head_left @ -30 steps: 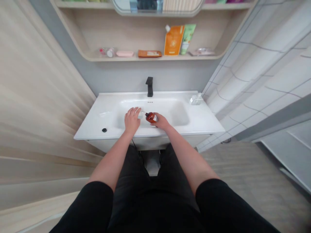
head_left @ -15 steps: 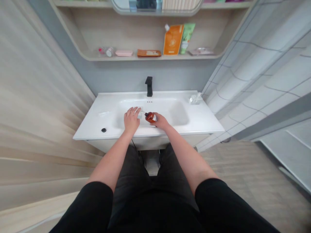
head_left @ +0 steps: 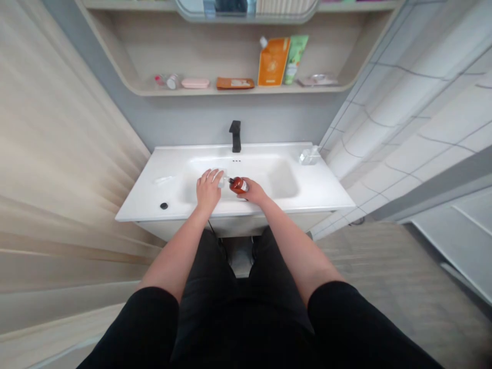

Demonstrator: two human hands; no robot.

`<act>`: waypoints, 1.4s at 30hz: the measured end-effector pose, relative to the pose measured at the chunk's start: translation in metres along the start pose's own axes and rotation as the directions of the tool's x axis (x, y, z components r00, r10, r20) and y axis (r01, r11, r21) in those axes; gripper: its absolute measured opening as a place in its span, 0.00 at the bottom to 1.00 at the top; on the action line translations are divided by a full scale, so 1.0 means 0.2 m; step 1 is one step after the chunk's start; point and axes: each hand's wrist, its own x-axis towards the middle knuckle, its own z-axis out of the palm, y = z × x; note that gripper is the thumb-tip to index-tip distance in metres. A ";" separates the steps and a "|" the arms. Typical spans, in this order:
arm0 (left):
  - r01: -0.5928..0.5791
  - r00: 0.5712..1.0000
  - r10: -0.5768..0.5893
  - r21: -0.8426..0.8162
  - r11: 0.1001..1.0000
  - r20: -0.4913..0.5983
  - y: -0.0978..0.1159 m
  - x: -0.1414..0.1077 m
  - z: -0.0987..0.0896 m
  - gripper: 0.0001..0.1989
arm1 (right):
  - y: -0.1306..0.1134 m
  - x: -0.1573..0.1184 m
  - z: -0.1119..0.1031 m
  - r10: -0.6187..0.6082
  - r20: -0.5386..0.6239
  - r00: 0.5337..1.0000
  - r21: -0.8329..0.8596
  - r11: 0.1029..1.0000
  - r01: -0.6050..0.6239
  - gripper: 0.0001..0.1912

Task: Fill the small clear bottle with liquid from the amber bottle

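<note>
Over the white sink basin (head_left: 274, 174), my left hand (head_left: 208, 189) is closed around a clear bottle (head_left: 222, 178), its neck pointing right. Facing it, my right hand (head_left: 253, 191) grips a reddish-brown bottle (head_left: 238, 185) with a white label. That bottle is tilted to the left, its dark mouth at the neck of the clear bottle. Whether the two mouths touch is too small to tell. My fingers hide part of both bottles.
Behind the basin stands a black faucet (head_left: 236, 137). A clear dispenser (head_left: 308, 156) is at the counter's right, and a small black round piece (head_left: 164, 206) at its left. Above, a shelf (head_left: 154, 92) holds an orange pouch (head_left: 273, 61) and a green tube (head_left: 295, 59).
Both hands and the brown bottle stay almost in place. The clear bottle's neck shows a little more plainly beside the brown bottle's mouth.
</note>
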 end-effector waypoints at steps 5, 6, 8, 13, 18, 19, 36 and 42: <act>0.002 1.000 -0.002 0.020 1.000 -0.001 0.00 0.00 0.00 0.38 | 0.00 0.00 0.00 0.000 -0.001 1.000 0.004 1.000 0.000 0.45; 0.001 1.000 -0.001 0.021 1.000 -0.003 0.01 0.00 0.00 0.38 | 0.00 0.00 0.00 0.000 -0.004 1.000 0.005 1.000 0.000 0.45; 0.002 1.000 -0.002 0.019 1.000 -0.002 0.01 0.00 0.00 0.38 | 0.00 0.00 0.00 -0.002 -0.011 1.000 0.009 1.000 0.002 0.45; 0.000 1.000 0.000 0.017 1.000 0.009 0.01 0.00 -0.01 0.38 | 0.00 0.00 0.00 -0.002 -0.006 1.000 0.008 1.000 0.002 0.45; -0.006 1.000 0.006 0.024 1.000 -0.007 0.01 0.00 -0.01 0.37 | -0.01 0.00 0.00 -0.011 -0.013 1.000 0.011 1.000 0.011 0.45; -0.007 1.000 0.007 0.020 1.000 -0.006 0.01 0.00 -0.01 0.37 | -0.01 0.00 0.00 -0.012 -0.012 1.000 0.014 1.000 0.012 0.45; -0.023 1.000 0.023 0.003 1.000 -0.017 0.01 -0.01 -0.01 0.36 | -0.02 -0.01 -0.01 -0.020 -0.014 1.000 0.035 0.999 0.021 0.44; -0.024 1.000 0.024 0.040 0.999 -0.008 0.02 -0.01 -0.03 0.36 | -0.03 -0.02 -0.01 -0.021 -0.005 1.000 0.059 0.998 0.021 0.42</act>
